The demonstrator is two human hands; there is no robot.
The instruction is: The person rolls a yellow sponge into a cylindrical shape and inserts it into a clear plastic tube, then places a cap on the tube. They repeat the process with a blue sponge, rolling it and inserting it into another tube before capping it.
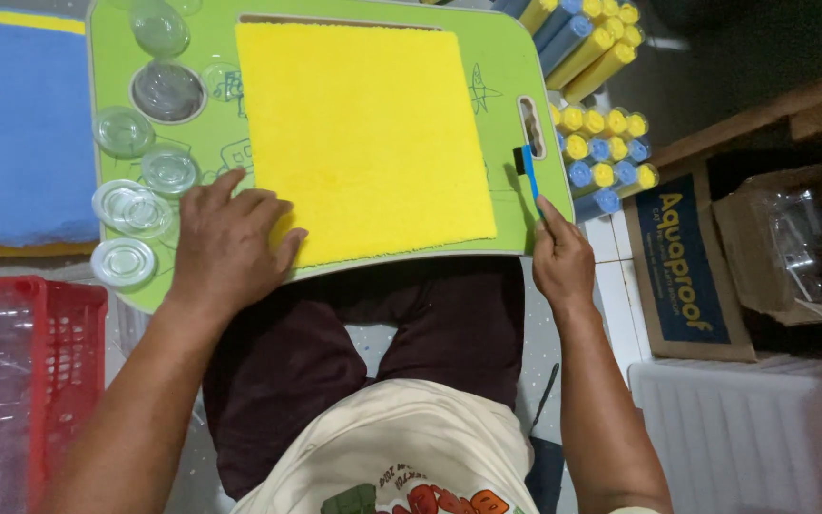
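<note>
A bright yellow sheet [363,138] lies flat on a green lap board [501,76] across my knees. My left hand [230,243] presses down on the sheet's near left corner, fingers spread. My right hand [561,262] holds a small blue brush [528,171] by its handle at the board's right edge, bristles pointing away from me. Several clear round plastic lids [130,209] sit along the board's left side.
A red plastic crate [49,324] stands at my lower left. Blue fabric [11,124] lies to the left. Rolled yellow and blue tubes [601,152] are stacked at the right, beside cardboard boxes [687,257] and a white ribbed panel [744,428].
</note>
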